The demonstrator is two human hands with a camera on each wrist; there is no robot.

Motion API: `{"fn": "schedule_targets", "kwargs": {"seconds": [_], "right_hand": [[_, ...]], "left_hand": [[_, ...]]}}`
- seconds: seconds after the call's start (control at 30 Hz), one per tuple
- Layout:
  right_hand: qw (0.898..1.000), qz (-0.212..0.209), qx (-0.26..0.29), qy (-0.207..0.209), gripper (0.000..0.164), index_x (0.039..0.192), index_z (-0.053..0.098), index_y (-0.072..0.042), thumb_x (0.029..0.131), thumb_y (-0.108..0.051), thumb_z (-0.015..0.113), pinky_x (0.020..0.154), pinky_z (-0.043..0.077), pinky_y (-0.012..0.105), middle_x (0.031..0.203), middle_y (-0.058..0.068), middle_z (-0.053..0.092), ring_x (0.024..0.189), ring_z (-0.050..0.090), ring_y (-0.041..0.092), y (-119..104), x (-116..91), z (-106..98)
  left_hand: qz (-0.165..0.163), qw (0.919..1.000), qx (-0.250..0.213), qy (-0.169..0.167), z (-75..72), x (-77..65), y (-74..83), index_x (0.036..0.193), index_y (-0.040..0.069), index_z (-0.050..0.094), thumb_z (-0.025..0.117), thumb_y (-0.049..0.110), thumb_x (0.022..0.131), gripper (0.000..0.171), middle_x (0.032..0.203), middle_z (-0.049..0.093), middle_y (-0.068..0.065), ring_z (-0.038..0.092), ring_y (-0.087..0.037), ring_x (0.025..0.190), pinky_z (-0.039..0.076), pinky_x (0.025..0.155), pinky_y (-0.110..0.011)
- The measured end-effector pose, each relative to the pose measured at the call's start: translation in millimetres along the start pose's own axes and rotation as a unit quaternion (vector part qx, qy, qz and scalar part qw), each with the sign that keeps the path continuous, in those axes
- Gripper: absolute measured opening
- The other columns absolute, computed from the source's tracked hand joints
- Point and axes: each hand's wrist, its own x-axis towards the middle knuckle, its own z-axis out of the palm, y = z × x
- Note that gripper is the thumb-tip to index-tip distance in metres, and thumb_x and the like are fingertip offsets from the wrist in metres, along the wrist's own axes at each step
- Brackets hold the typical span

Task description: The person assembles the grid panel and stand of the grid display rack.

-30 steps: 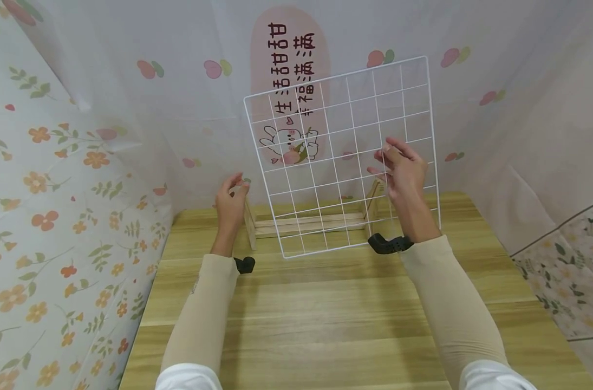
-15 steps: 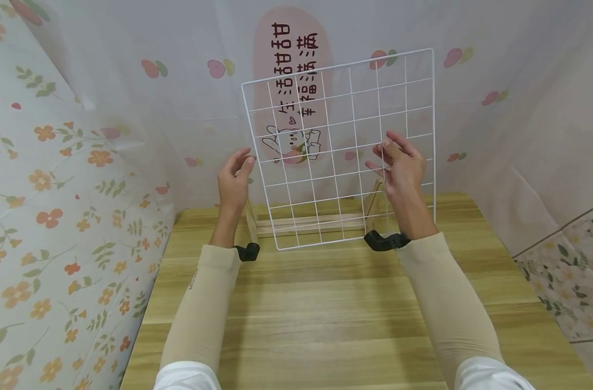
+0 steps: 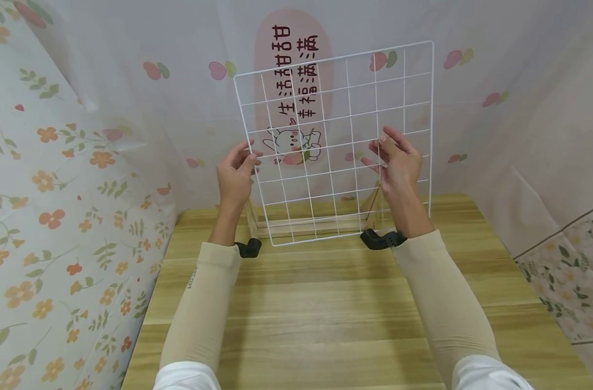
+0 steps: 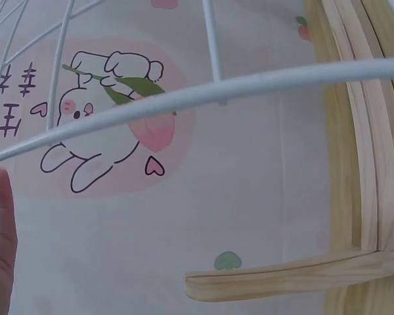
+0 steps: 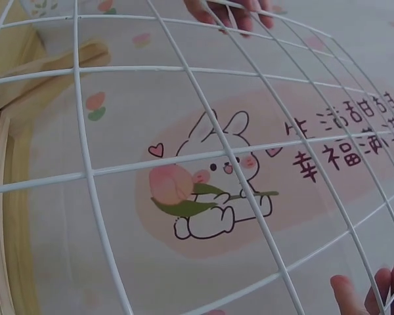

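A white wire grid panel [image 3: 351, 115] is held up, slightly tilted, above the back of the table. My left hand [image 3: 235, 173] pinches its left edge wire, thumb in front and fingers behind. On the right side, my right hand [image 3: 401, 168] grips an inner wire between thumb and fingers. Behind the panel's lower part stands a wooden frame [image 3: 311, 223] with two upright ends and a long crossbar. In the right wrist view, the left hand [image 5: 233, 13] shows at the top and the right fingertips [image 5: 345, 295] at the bottom corner.
The wood-grain table [image 3: 306, 309] stretches in front of the frame. A printed curtain [image 3: 179, 119] with a rabbit picture hangs at its back, and a flowered curtain [image 3: 72, 227] on the left. Each wrist carries a black camera mount [image 3: 381, 239].
The panel has risen a little and shifted slightly left. My left hand has moved up from beside the frame and taken hold of the panel's left edge; the right keeps its grip.
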Motion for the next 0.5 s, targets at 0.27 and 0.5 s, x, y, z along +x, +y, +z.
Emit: {"fn": "schedule_targets", "kwargs": {"seconds": [0.27, 0.5], "right_hand": [[1.0, 0.008, -0.007, -0.002, 0.028, 0.114, 0.069, -0.006, 0.087, -0.002, 0.071, 0.07, 0.055, 0.049, 0.084, 0.011, 0.067, 0.079, 0.069, 0.025, 3, -2, 4], [0.999, 0.013, -0.035, -0.005, 0.032, 0.12, 0.068, -0.009, 0.088, -0.009, 0.07, 0.069, 0.057, 0.045, 0.09, 0.01, 0.068, 0.08, 0.069, 0.023, 2, -5, 7]], "left_hand": [[-0.015, 0.9986, -0.05, 0.012, -1.4, -2.2, 4.1, 0.12, -0.001, 0.064, 0.056, 0.0, 0.096, 0.025, 0.092, 0.072, -0.021, 0.069, -0.016, 0.061, 0.058, 0.058, -0.031], [-0.053, 0.993, -0.104, 0.021, 1.1, -0.7, 14.1, 0.112, 0.0, 0.061, 0.051, -0.003, 0.097, 0.018, 0.086, 0.072, -0.007, 0.067, -0.015, 0.057, 0.058, 0.058, -0.029]]}}
